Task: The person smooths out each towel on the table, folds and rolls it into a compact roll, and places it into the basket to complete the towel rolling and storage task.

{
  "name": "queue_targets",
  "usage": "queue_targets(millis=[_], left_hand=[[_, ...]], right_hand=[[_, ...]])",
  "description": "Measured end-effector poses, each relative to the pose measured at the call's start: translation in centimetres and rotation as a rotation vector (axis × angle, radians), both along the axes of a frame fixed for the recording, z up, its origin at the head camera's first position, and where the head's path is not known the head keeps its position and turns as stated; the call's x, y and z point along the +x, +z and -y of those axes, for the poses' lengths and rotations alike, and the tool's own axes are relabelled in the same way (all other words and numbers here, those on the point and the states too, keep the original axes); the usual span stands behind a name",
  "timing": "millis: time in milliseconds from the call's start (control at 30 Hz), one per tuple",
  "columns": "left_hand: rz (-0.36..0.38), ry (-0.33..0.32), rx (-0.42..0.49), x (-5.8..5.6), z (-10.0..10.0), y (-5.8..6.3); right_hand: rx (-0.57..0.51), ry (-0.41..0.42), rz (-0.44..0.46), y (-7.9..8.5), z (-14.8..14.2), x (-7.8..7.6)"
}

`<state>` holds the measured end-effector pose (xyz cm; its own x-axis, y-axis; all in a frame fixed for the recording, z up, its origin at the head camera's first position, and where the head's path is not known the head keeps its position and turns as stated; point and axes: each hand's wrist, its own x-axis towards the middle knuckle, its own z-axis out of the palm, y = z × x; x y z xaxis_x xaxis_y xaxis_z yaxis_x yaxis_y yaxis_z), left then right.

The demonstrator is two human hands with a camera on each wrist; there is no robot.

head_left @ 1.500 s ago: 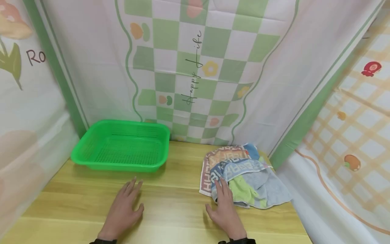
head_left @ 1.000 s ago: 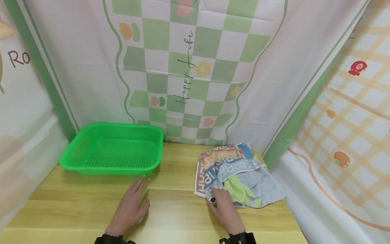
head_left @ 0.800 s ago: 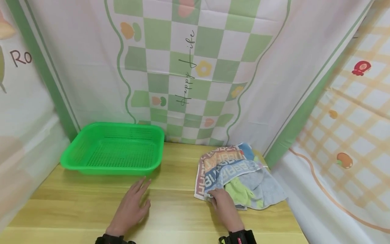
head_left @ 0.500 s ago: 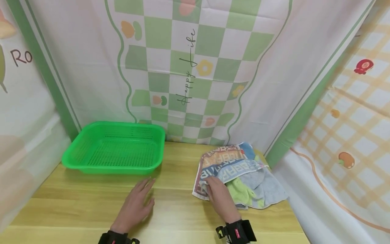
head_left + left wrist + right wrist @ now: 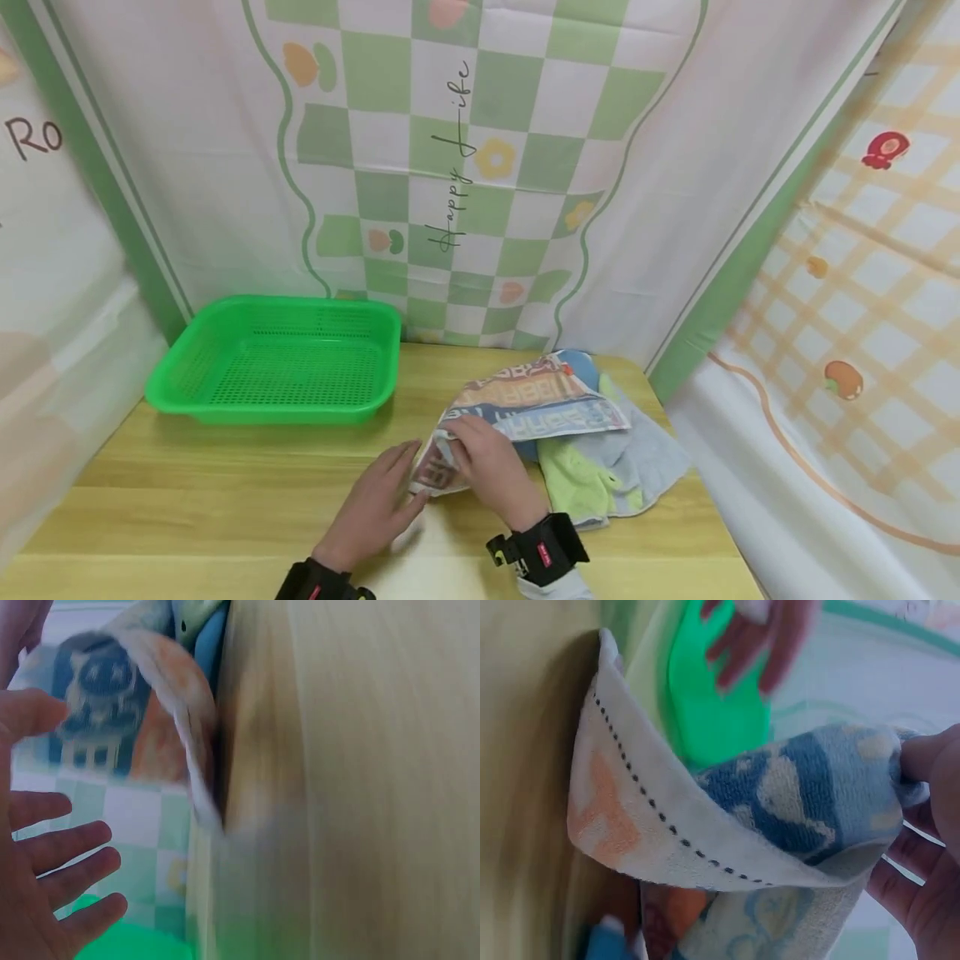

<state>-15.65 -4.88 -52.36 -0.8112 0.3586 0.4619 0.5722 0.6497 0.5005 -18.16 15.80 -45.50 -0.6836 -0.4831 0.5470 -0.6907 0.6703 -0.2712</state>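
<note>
A patterned towel with brown, orange and blue lettered bands is drawn out over the other cloths. My right hand pinches its near edge, lifted above the table; the right wrist view shows the towel bunched between thumb and fingers. Beside its left corner is my left hand, fingers spread and relaxed. In the left wrist view that left hand is apart from the towel's hanging edge. Under and right of the towel lie a grey-blue cloth and a lime-green cloth.
A green plastic basket with a perforated bottom stands at the back left of the wooden table. Printed curtains hang behind the table and on both sides.
My right hand has reached the patterned towel, gripped its near edge and pulled it leftward off the pile. My left hand has moved right, towards the towel's corner.
</note>
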Motion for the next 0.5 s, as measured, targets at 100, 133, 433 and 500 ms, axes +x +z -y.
queue_targets(millis=[100, 133, 433, 500], left_hand=[[-0.031, -0.016, 0.029, -0.1, -0.4, 0.0], [-0.036, -0.011, 0.039, -0.1, -0.4, -0.1], [0.11, 0.109, 0.123, 0.0, -0.3, -0.4], [0.144, 0.106, 0.163, -0.1, -0.1, 0.0]], right_hand=[[0.006, 0.08, 0.045, -0.4, 1.6, 0.6], [0.009, 0.101, 0.067, -0.7, 2.0, 0.8], [-0.065, 0.029, 0.397, -2.7, -0.3, 1.4], [-0.038, -0.056, 0.391, -3.3, -2.2, 1.2]])
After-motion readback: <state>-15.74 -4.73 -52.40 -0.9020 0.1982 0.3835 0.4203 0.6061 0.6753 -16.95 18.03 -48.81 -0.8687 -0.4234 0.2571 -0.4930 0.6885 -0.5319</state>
